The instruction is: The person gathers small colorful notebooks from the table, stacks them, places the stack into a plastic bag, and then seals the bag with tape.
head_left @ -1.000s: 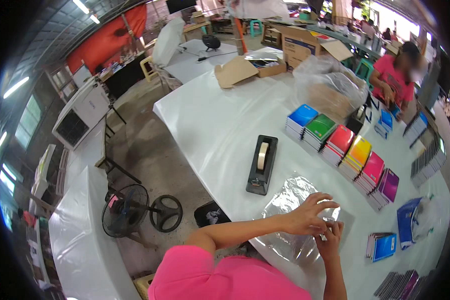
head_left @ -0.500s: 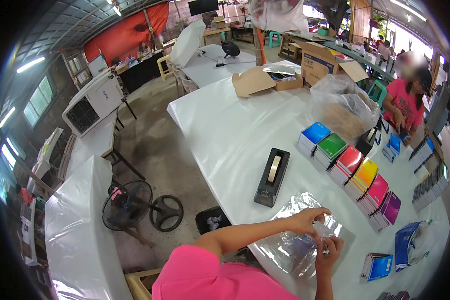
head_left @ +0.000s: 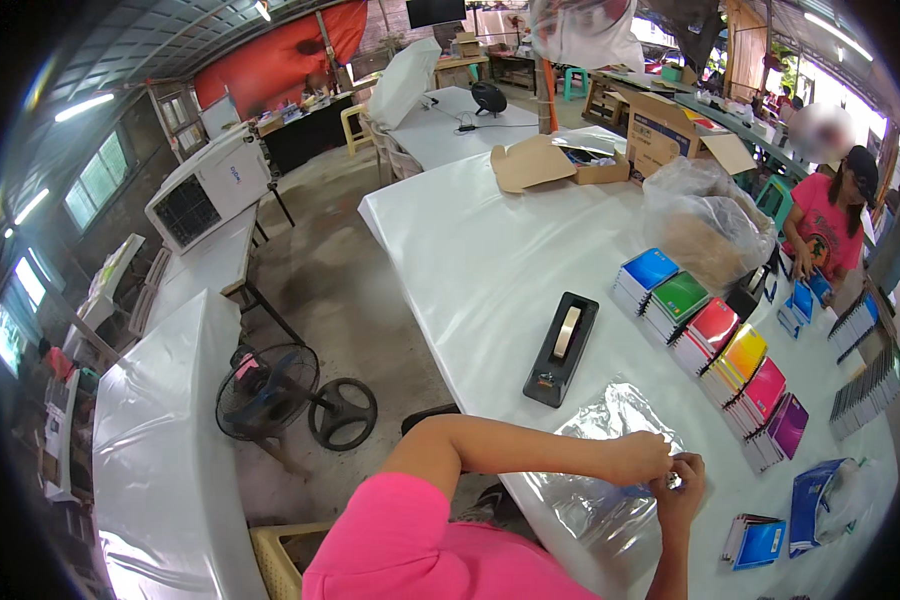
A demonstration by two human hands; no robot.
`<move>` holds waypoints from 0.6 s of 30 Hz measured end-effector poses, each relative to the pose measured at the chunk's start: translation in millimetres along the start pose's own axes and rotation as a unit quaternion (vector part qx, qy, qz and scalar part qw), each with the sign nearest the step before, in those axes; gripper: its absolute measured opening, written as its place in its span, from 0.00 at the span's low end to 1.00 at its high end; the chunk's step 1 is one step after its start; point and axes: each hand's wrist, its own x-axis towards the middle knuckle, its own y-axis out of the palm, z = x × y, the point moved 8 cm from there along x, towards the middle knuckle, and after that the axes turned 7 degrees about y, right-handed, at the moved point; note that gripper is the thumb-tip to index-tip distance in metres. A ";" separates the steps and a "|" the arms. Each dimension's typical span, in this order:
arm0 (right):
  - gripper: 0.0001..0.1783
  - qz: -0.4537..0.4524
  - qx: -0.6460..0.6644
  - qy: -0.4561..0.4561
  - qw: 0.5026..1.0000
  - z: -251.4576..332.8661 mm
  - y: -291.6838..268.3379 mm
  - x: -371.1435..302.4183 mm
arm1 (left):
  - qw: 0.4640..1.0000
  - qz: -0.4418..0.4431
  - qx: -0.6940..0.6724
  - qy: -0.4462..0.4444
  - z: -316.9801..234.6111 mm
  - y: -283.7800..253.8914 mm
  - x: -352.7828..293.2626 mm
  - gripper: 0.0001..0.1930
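Clear plastic bags (head_left: 592,512) lie in a glossy, crinkled layer on the near part of the white-covered table. Over them my left hand (head_left: 640,457) is closed, its fingertips hidden against my other hand. My right hand (head_left: 682,490) is closed around a bunched, shiny bit of the clear plastic. The two hands touch. Just beyond them stands a black tape dispenser (head_left: 562,350) with a roll of tape. To the right runs a row of small spiral notebooks in stacks: blue (head_left: 650,268), green (head_left: 681,300), red, yellow (head_left: 738,357), pink and purple (head_left: 787,425).
At the near right are a small blue notebook stack (head_left: 758,542) and a blue pack in clear plastic (head_left: 816,508). Cardboard boxes (head_left: 660,135) and a large clear bag (head_left: 705,220) occupy the far side. A co-worker (head_left: 825,225) handles blue notebooks. A fan (head_left: 268,392) stands left.
My hands have come closer together, the left moving right and its fingers closing in. The plastic between them is now bunched smaller. The whole view has shifted slightly.
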 end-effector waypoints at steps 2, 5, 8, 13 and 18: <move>0.08 0.007 -0.069 -0.012 0.998 20.6 3.9 -1.3 | 0.999 -0.030 0.035 -0.005 -6.0 -2.2 -10.9 0.04; 0.08 0.035 -0.110 -0.037 0.993 29.4 2.8 -3.5 | 0.995 -0.043 0.085 0.008 -19.3 1.6 -14.0 0.03; 0.13 0.095 -0.138 -0.108 0.980 27.6 -4.6 -11.0 | 0.989 -0.084 0.108 0.057 -26.2 18.2 -8.3 0.04; 0.15 0.024 -0.065 -0.135 0.988 5.0 17.3 -30.5 | 0.959 -0.255 0.115 0.037 -28.1 15.2 -51.1 0.10; 0.11 -0.018 -0.069 -0.149 0.986 -5.0 11.8 -36.8 | 0.942 -0.294 0.149 0.067 -14.6 2.2 -69.0 0.17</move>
